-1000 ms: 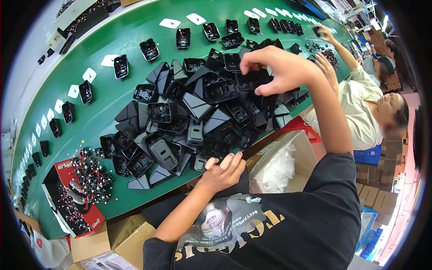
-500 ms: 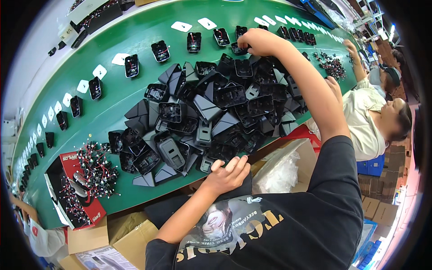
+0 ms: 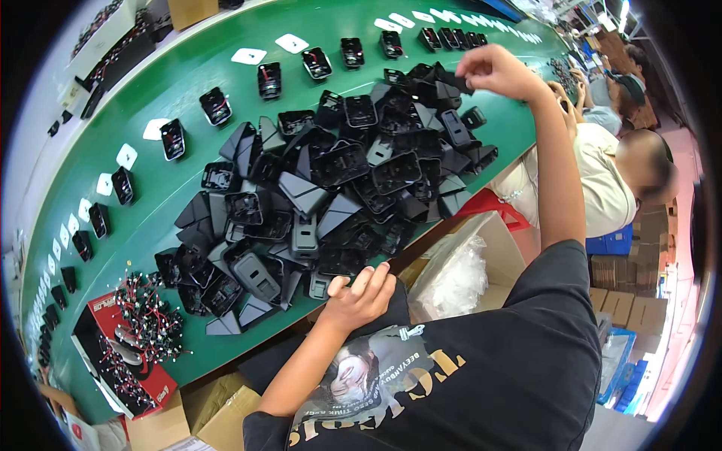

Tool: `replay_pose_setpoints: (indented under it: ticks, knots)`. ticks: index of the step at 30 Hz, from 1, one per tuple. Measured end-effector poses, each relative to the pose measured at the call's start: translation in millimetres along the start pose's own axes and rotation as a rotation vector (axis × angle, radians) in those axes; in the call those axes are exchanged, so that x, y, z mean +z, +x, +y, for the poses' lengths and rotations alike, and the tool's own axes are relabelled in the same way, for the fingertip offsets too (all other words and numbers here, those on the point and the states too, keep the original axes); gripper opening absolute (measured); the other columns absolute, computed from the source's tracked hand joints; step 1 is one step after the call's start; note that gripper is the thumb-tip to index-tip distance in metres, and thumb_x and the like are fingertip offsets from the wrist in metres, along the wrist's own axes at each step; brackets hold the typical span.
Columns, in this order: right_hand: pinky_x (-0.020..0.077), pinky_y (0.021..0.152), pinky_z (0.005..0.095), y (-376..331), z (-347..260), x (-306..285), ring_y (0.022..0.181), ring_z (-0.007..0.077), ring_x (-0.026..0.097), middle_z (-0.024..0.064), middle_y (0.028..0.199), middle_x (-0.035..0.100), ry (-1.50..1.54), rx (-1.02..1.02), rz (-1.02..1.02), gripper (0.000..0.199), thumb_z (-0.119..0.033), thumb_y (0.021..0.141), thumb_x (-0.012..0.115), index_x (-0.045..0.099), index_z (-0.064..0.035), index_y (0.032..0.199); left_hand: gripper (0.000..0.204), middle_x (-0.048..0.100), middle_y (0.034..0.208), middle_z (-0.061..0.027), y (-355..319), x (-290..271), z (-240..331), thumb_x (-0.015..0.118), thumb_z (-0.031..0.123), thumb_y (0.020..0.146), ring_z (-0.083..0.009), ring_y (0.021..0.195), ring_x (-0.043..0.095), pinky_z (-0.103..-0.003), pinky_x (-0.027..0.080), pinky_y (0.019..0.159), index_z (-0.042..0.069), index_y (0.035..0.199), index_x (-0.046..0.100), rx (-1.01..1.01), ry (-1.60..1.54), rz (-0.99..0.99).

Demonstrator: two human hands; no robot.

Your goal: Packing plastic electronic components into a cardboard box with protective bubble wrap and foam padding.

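My right hand is at the far right end of a pile of black plastic housings. Its fingers are bent round the edge of a dark housing, only partly visible. My left hand rests by the near table edge, fingers stretched and holding nothing, close to a grey-faced housing. Beyond the pile, a spaced row of housings with small wired parts inside, such as this one, curves along the green table. White plates lie behind many of them.
At left, a red box holds wired parts, and more wires heap beside it. Below the table edge stand an open carton with clear plastic bags and another carton. A co-worker sits at right.
My right hand has gone from beside the housing row to the pile's far right end. The whole view has shifted, with the table moving leftward. My left hand stays by the table edge.
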State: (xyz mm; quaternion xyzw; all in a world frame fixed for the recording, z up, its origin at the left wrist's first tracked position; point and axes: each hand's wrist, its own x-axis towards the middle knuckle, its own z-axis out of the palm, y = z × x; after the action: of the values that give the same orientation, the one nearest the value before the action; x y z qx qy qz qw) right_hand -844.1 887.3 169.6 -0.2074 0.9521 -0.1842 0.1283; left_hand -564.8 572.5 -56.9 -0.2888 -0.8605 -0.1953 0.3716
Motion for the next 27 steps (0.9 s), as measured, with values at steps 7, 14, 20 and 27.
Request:
replay_pose_setpoints:
  ticks: [7, 14, 20, 27]
  knots:
    - [0.0449, 0.062, 0.0233, -26, -1, 39, 0.067, 0.0123, 0.054, 0.0039, 0.079, 0.068, -0.028, 0.047, 0.101, 0.020, -0.001, 0.077, 0.065, 0.073, -0.0015, 0.096, 0.009, 0.063, 0.118, 0.0067, 4, -2, -1, 0.066, 0.023, 0.083, -0.0113, 0.101, 0.050, -0.038, 0.026, 0.088, 0.022, 0.092, 0.064, 0.003, 0.012, -0.026]
    - [0.0446, 0.065, 0.0248, -23, -5, 43, 0.073, 0.0122, 0.053, 0.0030, 0.087, 0.069, 0.003, -0.144, 0.259, 0.021, -0.001, 0.077, 0.064, 0.071, -0.0022, 0.097, 0.013, 0.064, 0.118, 0.0063, 3, -3, -1, 0.069, 0.023, 0.080, -0.0118, 0.100, 0.050, -0.039, 0.027, 0.090, 0.022, 0.092, 0.065, -0.019, -0.009, -0.015]
    - [0.0460, 0.073, 0.0242, -68, -30, 64, 0.077, 0.0122, 0.057, 0.0020, 0.093, 0.071, 0.248, -0.191, 0.597, 0.018, 0.001, 0.081, 0.064, 0.071, -0.0016, 0.097, 0.018, 0.064, 0.117, 0.0013, 7, -5, -3, 0.068, 0.013, 0.075, -0.0164, 0.094, 0.057, -0.038, 0.033, 0.085, 0.018, 0.092, 0.066, 0.015, -0.227, 0.025]
    - [0.0381, 0.063, 0.0314, -109, -159, 171, 0.071, 0.0218, 0.048, 0.0032, 0.065, 0.060, 1.189, -0.799, 0.355, 0.010, -0.004, 0.071, 0.068, 0.060, -0.0084, 0.074, 0.015, 0.064, 0.114, -0.0017, -11, -69, -2, 0.065, 0.012, 0.077, -0.0184, 0.090, 0.055, -0.036, 0.037, 0.081, 0.015, 0.092, 0.065, -0.077, -0.182, 0.153]
